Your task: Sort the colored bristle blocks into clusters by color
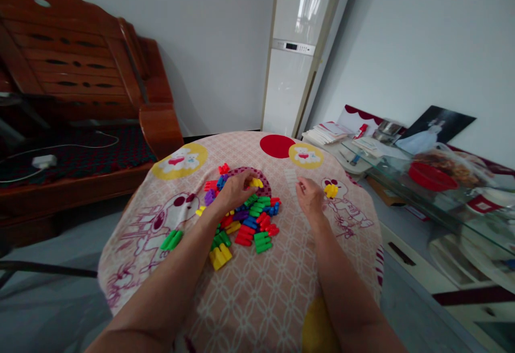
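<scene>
My left hand (238, 189) reaches over a pile of colourful plastic toy blocks (243, 234), its fingers closed on a yellow toy block (256, 182). The pile holds red, green, blue, purple and yellow pieces. To its right, my right hand (309, 196) is closed above the cloth, fingertips curled together; what they hold, if anything, is hidden. A yellow piece (331, 190) lies just right of that hand. Off to the left of the pile, a green block (172, 240) rests apart, beyond my left forearm.
A patterned tablecloth (257, 299) covers the round table. At the right, a glass shelf (432, 197) carries papers, a red bowl (432, 177) and bags. A wooden bench (72, 63) stands at the left; a tall white cabinet-like unit (287, 85) stands behind.
</scene>
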A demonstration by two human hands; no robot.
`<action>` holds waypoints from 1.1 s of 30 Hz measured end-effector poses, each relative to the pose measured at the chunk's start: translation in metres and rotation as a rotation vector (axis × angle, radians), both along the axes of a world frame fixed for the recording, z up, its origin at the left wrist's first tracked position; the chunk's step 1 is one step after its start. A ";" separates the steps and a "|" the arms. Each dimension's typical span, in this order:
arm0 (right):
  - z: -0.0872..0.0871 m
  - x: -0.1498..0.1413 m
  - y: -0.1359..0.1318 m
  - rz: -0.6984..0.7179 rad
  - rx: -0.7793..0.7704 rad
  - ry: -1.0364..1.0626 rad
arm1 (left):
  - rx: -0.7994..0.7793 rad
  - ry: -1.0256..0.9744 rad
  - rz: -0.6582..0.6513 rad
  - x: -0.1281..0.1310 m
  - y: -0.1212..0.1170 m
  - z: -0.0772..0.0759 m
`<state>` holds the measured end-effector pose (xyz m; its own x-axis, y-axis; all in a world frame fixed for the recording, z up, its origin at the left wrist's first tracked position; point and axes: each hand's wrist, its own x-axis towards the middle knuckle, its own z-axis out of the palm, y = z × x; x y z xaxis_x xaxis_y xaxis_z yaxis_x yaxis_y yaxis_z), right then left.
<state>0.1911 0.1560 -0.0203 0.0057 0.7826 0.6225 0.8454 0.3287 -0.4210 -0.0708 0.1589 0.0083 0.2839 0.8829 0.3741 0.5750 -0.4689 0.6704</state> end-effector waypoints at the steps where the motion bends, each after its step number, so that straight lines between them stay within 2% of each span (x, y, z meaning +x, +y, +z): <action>1: 0.001 -0.007 -0.002 0.103 -0.013 0.024 | -0.029 -0.068 -0.040 0.005 -0.003 0.002; 5: 0.005 -0.034 -0.010 0.437 -0.079 0.070 | -0.147 -0.217 -0.191 0.024 -0.014 0.005; 7: 0.007 -0.043 -0.014 0.497 -0.091 0.041 | -0.161 -0.189 -0.193 0.030 -0.016 0.005; 9: 0.008 -0.046 -0.015 0.485 -0.090 0.004 | -0.160 -0.157 -0.179 0.033 -0.018 0.005; 12: 0.010 -0.037 -0.012 0.321 -0.101 -0.034 | -0.145 -0.132 -0.159 0.033 -0.017 0.006; 17: 0.012 0.013 -0.002 -0.265 -0.184 -0.004 | -0.077 -0.081 -0.134 0.030 -0.017 0.006; 19: 0.013 0.037 0.001 -0.426 -0.229 0.012 | -0.076 -0.082 -0.146 0.030 -0.017 0.005; 24: 0.009 0.071 0.001 -0.559 -0.281 -0.002 | -0.087 -0.088 -0.156 0.032 -0.017 0.005; 28: 0.004 0.072 -0.001 -0.630 -0.298 -0.077 | -0.042 -0.049 -0.088 0.027 -0.014 0.006; 33: 0.002 0.067 -0.002 -0.672 -0.310 -0.116 | 0.023 -0.047 0.089 0.010 -0.002 0.002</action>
<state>0.2581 0.1542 -0.0183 0.4922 0.7731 0.4000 0.8669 -0.3936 -0.3059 -0.0607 0.1564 0.0099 0.1862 0.8950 0.4053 0.5829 -0.4327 0.6878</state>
